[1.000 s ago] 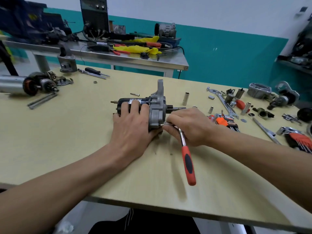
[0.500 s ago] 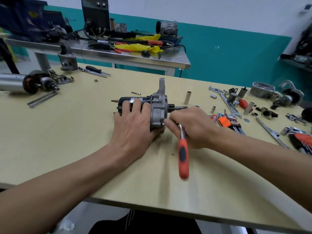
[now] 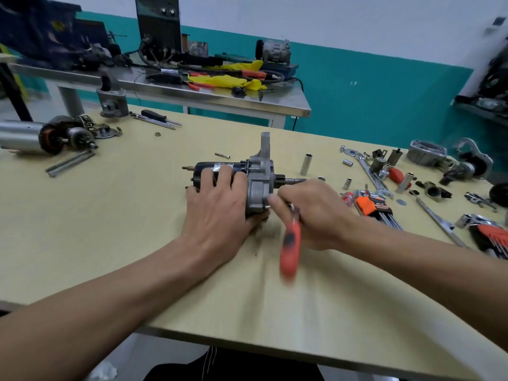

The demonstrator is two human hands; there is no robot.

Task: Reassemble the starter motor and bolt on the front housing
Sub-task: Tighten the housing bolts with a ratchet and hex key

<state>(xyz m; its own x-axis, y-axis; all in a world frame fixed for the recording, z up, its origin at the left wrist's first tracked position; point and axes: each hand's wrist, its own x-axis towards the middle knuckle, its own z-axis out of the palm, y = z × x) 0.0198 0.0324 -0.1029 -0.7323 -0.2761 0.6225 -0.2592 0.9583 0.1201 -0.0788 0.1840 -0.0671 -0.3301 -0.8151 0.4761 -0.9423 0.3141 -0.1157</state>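
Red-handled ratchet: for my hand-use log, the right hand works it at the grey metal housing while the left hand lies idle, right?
Not idle: in the head view the left hand grips the black cylindrical motor body. The right hand does work the red-handled ratchet at the grey metal housing.

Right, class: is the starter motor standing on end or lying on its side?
Lying on its side. The starter motor rests on the table, shaft pointing sideways, the left hand gripping its black body.

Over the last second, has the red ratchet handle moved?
Yes. The ratchet handle has swung left about its head at the front housing, from slanting right to slanting slightly left toward the left hand.
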